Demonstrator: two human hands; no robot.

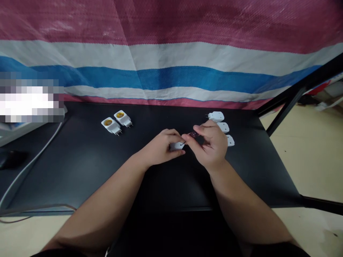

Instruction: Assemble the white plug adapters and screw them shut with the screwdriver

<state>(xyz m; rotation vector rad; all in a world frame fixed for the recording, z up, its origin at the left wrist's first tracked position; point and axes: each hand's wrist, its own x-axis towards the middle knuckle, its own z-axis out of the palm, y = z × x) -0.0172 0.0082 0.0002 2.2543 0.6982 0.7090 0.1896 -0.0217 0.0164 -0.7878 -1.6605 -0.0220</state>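
Note:
My left hand (168, 146) is closed around a white plug-in lamp socket (177, 146), partly hidden by the fingers, near the middle of the black table. A small screwdriver (194, 134) with a dark, see-through handle is pinched in my right hand (211, 142). Its thin shaft slants down to a hole in the white face of the socket. Beyond and beside my right hand lie three similar white sockets (223, 127), their flat faces with small holes turned up. Two more white sockets (111, 125), gold screw openings upward and prongs to the right, rest at the left.
The black table (88, 171) ends at a striped tarp (160, 76) behind it. At far left are a computer mouse (10, 159), a white cable (40, 153) and a blurred-out bright object (29, 101). A black metal frame (289, 103) rises at the right.

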